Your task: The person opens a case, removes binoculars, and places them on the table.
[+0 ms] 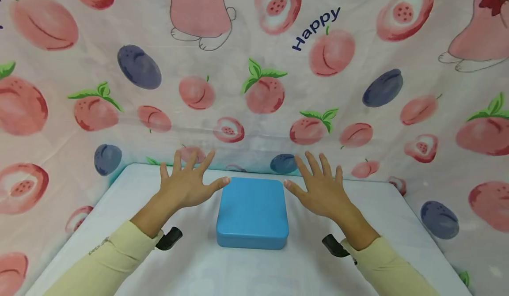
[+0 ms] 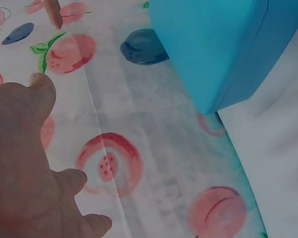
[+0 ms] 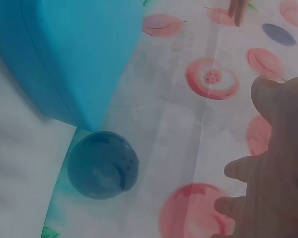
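A blue box with rounded corners and a closed top lies on the white table, between the two hands. To its left my left hand is held with fingers spread and the thumb toward the box. On the other side my right hand mirrors it, its fingers also spread. Both hands hold nothing. In the left wrist view the box stands at upper right, apart from the left hand. The right wrist view has the box at upper left and the right hand at the right edge.
The white table extends around the box. Behind and beside it hangs a pale curtain printed with peaches, plums and the word Happy. A dark strap piece sits at each wrist, by the cream sleeves.
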### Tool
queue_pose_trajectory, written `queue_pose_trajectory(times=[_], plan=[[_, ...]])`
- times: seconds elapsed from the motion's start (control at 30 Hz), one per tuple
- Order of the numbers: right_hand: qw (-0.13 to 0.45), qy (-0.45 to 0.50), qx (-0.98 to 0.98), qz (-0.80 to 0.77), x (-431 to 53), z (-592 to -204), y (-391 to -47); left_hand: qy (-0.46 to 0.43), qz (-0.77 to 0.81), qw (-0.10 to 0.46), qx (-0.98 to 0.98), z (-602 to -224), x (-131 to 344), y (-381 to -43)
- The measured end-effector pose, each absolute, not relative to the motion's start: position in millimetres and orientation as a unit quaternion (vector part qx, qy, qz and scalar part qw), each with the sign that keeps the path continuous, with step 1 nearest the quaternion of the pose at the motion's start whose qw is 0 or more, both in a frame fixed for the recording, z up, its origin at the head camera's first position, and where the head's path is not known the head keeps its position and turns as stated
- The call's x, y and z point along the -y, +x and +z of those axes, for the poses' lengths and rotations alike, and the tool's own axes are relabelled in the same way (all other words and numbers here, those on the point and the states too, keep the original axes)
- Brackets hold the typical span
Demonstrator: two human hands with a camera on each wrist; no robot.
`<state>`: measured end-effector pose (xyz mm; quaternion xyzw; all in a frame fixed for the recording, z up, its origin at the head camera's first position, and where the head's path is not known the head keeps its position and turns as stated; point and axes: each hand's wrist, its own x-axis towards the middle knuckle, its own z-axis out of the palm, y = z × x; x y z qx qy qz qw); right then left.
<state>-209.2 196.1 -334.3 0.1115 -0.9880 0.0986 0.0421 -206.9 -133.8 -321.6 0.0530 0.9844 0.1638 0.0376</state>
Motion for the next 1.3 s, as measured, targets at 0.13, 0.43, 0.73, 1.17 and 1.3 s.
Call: queue_pose_trajectory(times=[0.13, 0.43, 0.73, 1.17, 1.3], plan=[[0.043, 0.111, 0.988, 0.095, -198, -337, -207, 0.053, 0.159, 0.033, -0.985, -324, 134, -207], [0.035, 0.102, 0.989, 0.102, -203, -344, -203, 0.057, 0.152, 0.035, -0.986, -329, 131, -206], [0.041, 0.097, 0.99, 0.098, -207, -349, -201, 0.057, 0.154, 0.023, -0.986, -333, 133, -204], [0.045, 0.095, 0.99, 0.095, -209, -359, -199, 0.046, 0.166, 0.025, -0.985, -343, 139, -201], [0.045, 0.097, 0.989, 0.099, -209, -362, -199, 0.043, 0.167, 0.026, -0.985, -346, 139, -201]])
